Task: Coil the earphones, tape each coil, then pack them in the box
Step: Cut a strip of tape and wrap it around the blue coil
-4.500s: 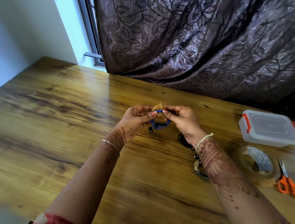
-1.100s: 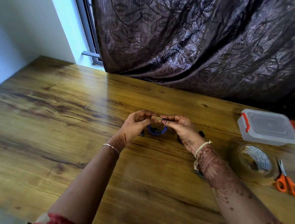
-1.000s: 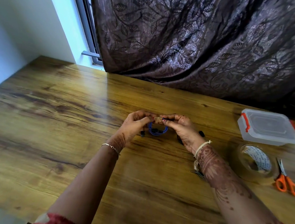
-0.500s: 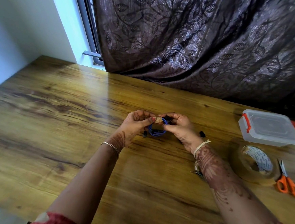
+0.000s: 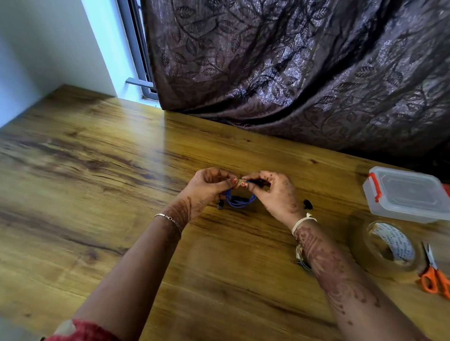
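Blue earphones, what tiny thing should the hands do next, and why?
Probably press the bit of tape flat around the blue earphones. Both the left hand and right hand pinch it at the top of the coil, so it looks not yet smoothed; the box has its lid on.

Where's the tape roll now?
Head view, right side: the tape roll lies on the wooden table, nearer the camera than the clear lidded box and just left of the orange scissors.

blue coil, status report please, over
Left grip and right grip both pinch the tape on the blue coil. Box lid on, off right. Nothing in the way.
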